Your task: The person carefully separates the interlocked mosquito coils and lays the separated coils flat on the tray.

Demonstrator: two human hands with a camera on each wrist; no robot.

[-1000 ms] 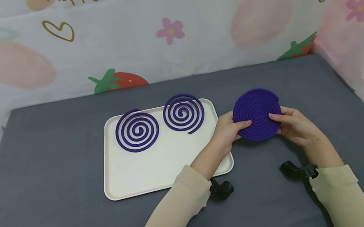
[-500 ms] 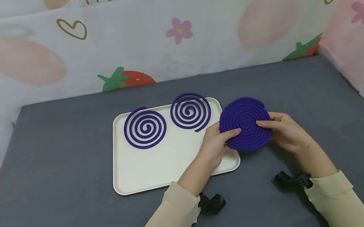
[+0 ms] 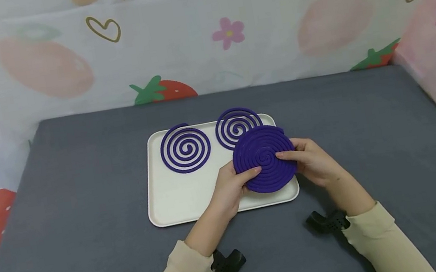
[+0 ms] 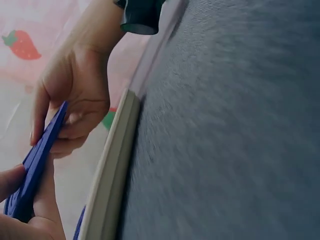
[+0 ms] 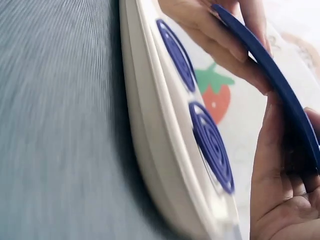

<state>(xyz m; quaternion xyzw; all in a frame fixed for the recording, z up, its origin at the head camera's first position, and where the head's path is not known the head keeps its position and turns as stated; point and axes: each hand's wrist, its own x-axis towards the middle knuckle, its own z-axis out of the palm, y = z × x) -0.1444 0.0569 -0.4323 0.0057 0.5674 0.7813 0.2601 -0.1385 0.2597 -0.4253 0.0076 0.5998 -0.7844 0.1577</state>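
Both hands hold a tightly wound purple mosquito coil disc [image 3: 264, 159] over the right part of a white tray [image 3: 185, 198]. My left hand [image 3: 228, 189] pinches its lower left edge, thumb on the face and fingers beneath. The right hand [image 3: 316, 158] pinches the opposite edge the same way. In both wrist views the disc is seen nearly edge-on, raised off the tray. Two loose open-spiral mosquito coils lie toward the tray's far side: a left coil [image 3: 186, 150] and a right coil [image 3: 237, 121], the latter partly hidden behind the held disc.
The tray rests on a grey cloth-covered table [image 3: 82, 200]. Both spirals reach over the tray's far rim. Black wrist cameras [image 3: 229, 262] hang below the sleeves. A patterned curtain [image 3: 264, 48] stands behind the table.
Both hands have carried the disc left, from beside the tray to over its right part, where it now covers some of the right coil. The head view has shifted slightly left.
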